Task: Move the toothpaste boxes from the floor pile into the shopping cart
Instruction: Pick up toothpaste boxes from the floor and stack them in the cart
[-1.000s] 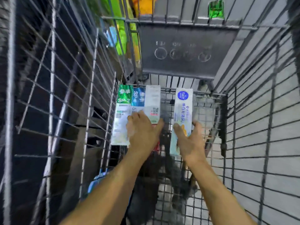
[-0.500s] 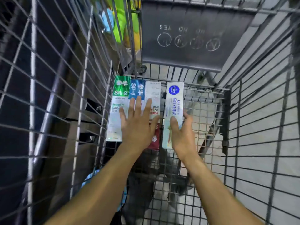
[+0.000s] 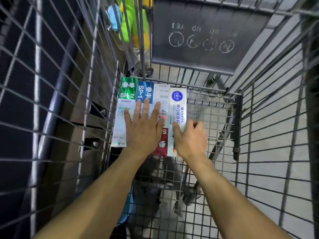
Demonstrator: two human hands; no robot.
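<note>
Step in hand: aligning boxes on the shopping cart (image 3: 215, 104) floor, frame centre. The left hand (image 3: 143, 130) presses flat (fingers straight) on the row; the right hand (image 3: 189, 137) curls round the white toothpaste box (image 3: 177, 107). Next move likely calls for release.

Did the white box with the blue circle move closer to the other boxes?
Yes. The white box slid left across the cart floor until it sits against the red-ended box, closing the earlier gap.
</note>
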